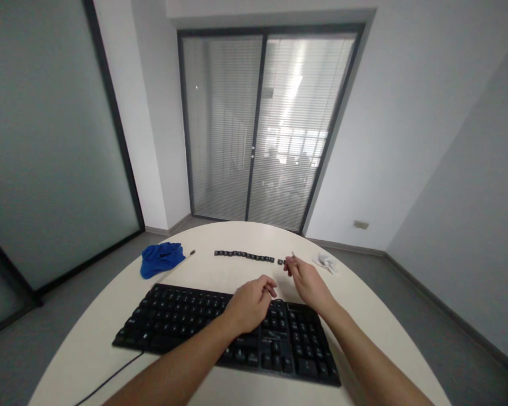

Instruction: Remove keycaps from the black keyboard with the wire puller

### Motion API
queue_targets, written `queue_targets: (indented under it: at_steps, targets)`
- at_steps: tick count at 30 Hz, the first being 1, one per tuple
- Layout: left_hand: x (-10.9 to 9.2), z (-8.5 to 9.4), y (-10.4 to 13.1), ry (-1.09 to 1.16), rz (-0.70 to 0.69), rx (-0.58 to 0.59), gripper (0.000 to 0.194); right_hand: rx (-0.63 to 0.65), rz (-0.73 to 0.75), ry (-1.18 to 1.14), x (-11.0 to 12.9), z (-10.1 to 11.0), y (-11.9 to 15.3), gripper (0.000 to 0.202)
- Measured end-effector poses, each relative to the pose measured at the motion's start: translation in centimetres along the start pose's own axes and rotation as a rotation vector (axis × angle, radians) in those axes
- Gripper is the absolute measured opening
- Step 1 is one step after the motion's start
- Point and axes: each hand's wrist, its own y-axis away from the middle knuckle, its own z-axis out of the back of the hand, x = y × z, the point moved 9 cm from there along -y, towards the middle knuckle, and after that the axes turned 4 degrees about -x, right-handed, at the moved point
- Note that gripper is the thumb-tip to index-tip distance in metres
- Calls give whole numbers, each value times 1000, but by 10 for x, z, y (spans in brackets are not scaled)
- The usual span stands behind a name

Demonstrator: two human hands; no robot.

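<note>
A black keyboard [186,316] lies across the table in front of me. My left hand [250,304] rests over its upper middle, fingers curled inward; whether anything is inside them is hidden. Beyond the keyboard's upper right corner, my right hand [305,279] is closed in a pinch low over the table. A small pale tip shows above its fingers, too small to name. Right beside those fingertips lies a small black keycap [280,262], with another partly covered by the fingers. Further left, several black keycaps [243,255] form a slightly curved row.
A crumpled blue cloth [163,259] lies at the table's left edge, beside a thin brush [175,267] with a dark tip. White crumpled material [325,262] sits at the right edge. The keyboard's cable [110,376] runs off the lower left of the round pale table [245,228].
</note>
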Motion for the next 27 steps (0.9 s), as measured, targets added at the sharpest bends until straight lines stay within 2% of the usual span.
queue_targets:
  at_steps: [3, 5, 7, 11, 16, 20, 24, 27]
  targets:
    - [16, 8, -5, 189, 96, -112, 25, 98, 69, 71, 32, -9, 29, 41]
    - [23, 12, -7, 279, 133, -168, 24, 175, 116, 105, 44, -13, 47, 35]
    - [26, 15, -7, 335, 147, -210, 25, 260, 144, 112, 47, -18, 61, 34]
    - [29, 21, -8, 387, 188, -264, 26, 396, 188, 102, 44, -25, 73, 50]
    - [28, 27, -13, 253, 247, -197, 25, 441, 176, 82, 39, -24, 70, 43]
    - [35, 31, -11, 77, 306, -96, 38, 452, 97, 47, 17, -10, 63, 40]
    - [45, 43, -9, -168, 311, -23, 47, 477, -78, 68, -32, 15, 57, 41]
    - [56, 53, -8, -311, 363, 61, 49, 485, -216, 129, -69, 41, 57, 49]
